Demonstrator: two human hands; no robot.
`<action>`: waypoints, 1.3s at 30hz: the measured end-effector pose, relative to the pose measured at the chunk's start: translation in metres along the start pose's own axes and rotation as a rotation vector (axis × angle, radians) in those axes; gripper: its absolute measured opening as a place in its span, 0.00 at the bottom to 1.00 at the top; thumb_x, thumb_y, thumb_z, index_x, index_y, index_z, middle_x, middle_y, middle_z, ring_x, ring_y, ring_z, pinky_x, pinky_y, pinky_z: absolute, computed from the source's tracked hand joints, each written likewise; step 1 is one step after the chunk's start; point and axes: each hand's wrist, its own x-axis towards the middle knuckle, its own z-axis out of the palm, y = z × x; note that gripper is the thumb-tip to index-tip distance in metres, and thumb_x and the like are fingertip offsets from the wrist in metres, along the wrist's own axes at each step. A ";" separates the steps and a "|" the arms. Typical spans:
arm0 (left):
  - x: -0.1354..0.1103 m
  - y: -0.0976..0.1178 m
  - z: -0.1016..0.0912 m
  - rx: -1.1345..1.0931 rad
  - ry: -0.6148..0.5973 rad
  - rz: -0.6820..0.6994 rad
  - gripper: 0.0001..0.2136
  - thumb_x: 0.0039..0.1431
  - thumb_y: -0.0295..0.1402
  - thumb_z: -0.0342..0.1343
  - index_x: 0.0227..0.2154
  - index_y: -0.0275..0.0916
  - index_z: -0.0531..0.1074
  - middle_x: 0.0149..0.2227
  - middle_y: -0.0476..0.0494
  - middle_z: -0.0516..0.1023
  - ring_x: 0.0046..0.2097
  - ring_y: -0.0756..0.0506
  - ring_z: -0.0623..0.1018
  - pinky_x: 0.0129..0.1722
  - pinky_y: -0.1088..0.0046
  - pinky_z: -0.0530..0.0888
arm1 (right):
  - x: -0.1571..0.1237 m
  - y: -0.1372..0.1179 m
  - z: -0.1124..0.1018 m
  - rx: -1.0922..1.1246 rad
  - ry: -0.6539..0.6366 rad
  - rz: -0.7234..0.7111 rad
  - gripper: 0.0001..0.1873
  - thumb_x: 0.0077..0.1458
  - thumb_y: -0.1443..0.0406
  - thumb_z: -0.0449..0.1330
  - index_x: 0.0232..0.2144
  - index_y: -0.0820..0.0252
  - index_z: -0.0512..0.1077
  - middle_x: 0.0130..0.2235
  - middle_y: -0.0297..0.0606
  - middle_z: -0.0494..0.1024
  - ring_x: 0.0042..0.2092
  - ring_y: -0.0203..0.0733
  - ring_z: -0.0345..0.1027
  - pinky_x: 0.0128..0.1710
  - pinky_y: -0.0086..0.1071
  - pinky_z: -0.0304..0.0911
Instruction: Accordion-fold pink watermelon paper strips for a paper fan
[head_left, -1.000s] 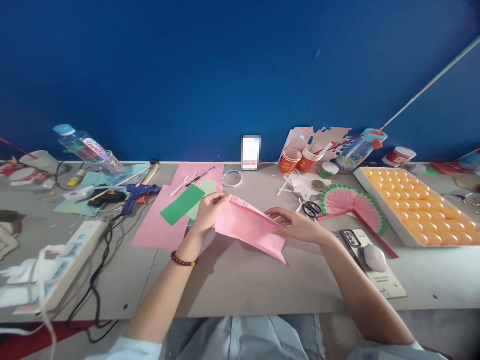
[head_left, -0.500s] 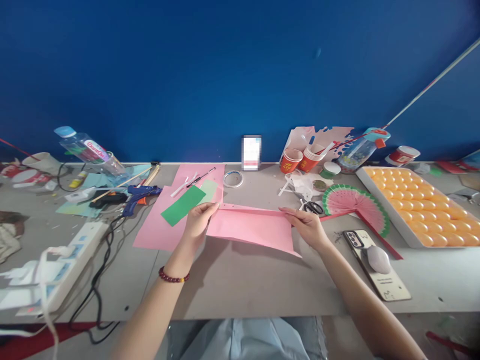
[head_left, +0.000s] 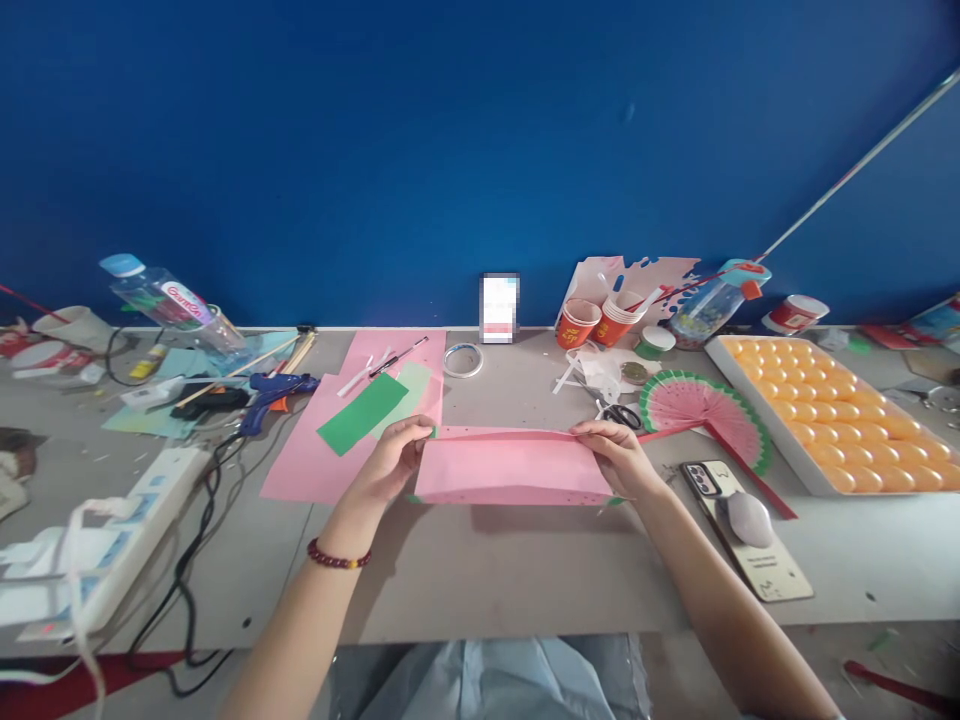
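1. Head view: we see the left hand (head_left: 390, 462) pinching the left end of a pink paper sheet (head_left: 510, 468) and the right hand (head_left: 619, 455) pinching its right end; both grips are closed on it.
2. The sheet is held level just above the grey counter (head_left: 510, 570), with scissors (head_left: 619, 414) and a watermelon paper fan (head_left: 705, 405) near its right end.

On the table (head_left: 480, 580) lay scissors (head_left: 619, 414), a watermelon fan (head_left: 701, 408), a tray of orange balls (head_left: 832, 410), paper cups (head_left: 600, 322), a glue gun (head_left: 274, 388) and a phone (head_left: 709, 478).
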 end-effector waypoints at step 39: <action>-0.005 -0.021 0.074 0.473 -0.378 -0.006 0.16 0.49 0.45 0.61 0.27 0.37 0.68 0.26 0.53 0.65 0.29 0.52 0.66 0.29 0.77 0.61 | -0.014 0.001 0.045 -0.268 -0.324 0.154 0.20 0.53 0.51 0.58 0.25 0.62 0.69 0.23 0.30 0.66 0.25 0.32 0.58 0.26 0.28 0.51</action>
